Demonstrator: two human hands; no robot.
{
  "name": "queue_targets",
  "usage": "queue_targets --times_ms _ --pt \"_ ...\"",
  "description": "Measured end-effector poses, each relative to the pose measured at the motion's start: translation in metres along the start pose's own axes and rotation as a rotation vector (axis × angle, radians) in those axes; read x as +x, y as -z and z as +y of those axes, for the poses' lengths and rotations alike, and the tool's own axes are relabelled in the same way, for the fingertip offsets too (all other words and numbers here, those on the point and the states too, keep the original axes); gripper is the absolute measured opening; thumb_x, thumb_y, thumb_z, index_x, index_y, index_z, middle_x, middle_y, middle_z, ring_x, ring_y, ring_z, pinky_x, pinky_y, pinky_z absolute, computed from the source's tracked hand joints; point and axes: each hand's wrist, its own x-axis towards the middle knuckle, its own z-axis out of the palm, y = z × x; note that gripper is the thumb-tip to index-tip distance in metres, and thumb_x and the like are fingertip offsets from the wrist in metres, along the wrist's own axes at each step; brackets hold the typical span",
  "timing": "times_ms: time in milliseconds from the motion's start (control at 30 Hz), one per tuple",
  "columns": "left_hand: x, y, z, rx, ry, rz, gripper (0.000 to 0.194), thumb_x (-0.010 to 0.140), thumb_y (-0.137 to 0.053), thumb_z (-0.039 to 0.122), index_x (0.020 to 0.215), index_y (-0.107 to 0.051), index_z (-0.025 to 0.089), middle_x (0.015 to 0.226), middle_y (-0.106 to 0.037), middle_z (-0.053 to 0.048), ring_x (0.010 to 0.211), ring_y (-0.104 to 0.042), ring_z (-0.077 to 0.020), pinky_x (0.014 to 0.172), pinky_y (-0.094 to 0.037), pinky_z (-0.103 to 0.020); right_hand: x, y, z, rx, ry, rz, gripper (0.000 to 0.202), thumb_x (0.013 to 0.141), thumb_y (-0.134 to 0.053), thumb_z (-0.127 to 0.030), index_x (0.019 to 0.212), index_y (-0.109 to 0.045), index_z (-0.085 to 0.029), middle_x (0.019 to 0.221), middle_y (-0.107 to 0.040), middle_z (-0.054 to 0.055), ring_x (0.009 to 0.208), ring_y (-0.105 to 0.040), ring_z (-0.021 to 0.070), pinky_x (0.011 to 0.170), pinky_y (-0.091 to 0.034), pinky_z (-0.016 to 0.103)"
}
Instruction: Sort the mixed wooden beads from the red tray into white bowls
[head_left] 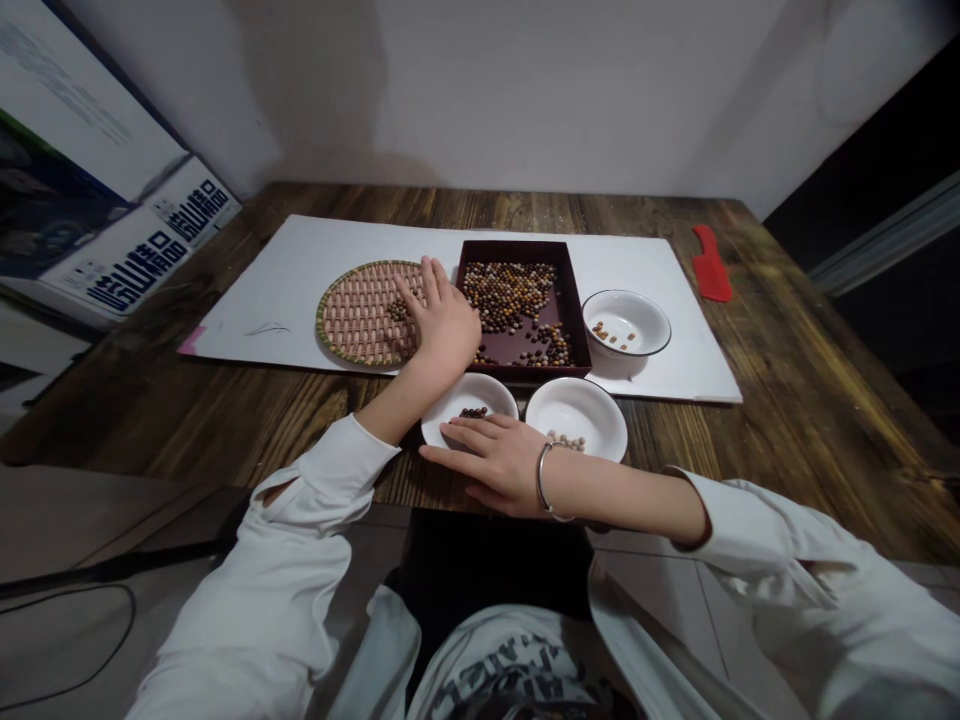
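My left hand (448,318) is over the right side of a round woven tray (356,312), its fingers stretched out and apart. A small heap of greenish beads (397,311) lies on the tray by those fingers. My right hand (501,462), wearing a silver bracelet, reaches across the near edge of the front left white bowl (499,394), fingers extended. Dark brown beads (472,412) are in that bowl. Under my right wrist, the front right bowl (581,402) has pale beads (568,440). Mixed beads fill much of a dark red box (517,347).
Another white bowl (641,322), holding several yellowish-brown beads, stands right of the box. A white board (262,285) lies beneath the tray and box. A red comb-like object (711,273) rests on the wooden table (795,350). Printed cartons (135,262) stand at left.
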Motion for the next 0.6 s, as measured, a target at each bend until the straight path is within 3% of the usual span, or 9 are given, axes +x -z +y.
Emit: queue_targets --times_ms 233,467,600 --pt "-0.0005 -0.0020 -0.0020 0.036 -0.022 -0.025 0.053 0.092 -0.039 0.030 0.140 -0.042 0.005 0.155 -0.023 -0.022 0.146 -0.008 -0.0369 0.113 0.004 -0.064 0.0003 -0.0001 -0.0003 0.000 -0.004 -0.002 0.060 0.091 -0.046 -0.029 0.147 -0.033 -0.014 0.139 -0.048 0.019 0.125 -0.046 0.0291 0.098 -0.038 0.046" --pt "0.0045 -0.0071 -0.0072 0.029 -0.109 -0.211 0.043 0.091 -0.044 0.035 0.126 -0.057 0.015 0.157 -0.023 -0.016 0.145 -0.014 -0.0387 0.114 -0.005 -0.064 -0.0006 -0.0028 0.0001 -0.004 -0.004 0.007 0.060 0.091 -0.045 -0.030 0.148 -0.032 -0.014 0.140 -0.048 0.018 0.123 -0.048 0.0292 0.099 -0.037 0.046" --pt "0.0072 -0.0101 -0.0097 0.006 -0.131 -0.235 0.039 0.089 -0.049 0.035 0.123 -0.059 0.017 0.158 -0.020 -0.013 0.145 -0.013 -0.0385 0.116 -0.010 -0.060 -0.0009 -0.0030 0.0007 -0.003 -0.009 0.000 0.059 0.092 -0.044 -0.030 0.148 -0.031 -0.015 0.140 -0.047 0.018 0.124 -0.047 0.0289 0.100 -0.037 0.046"
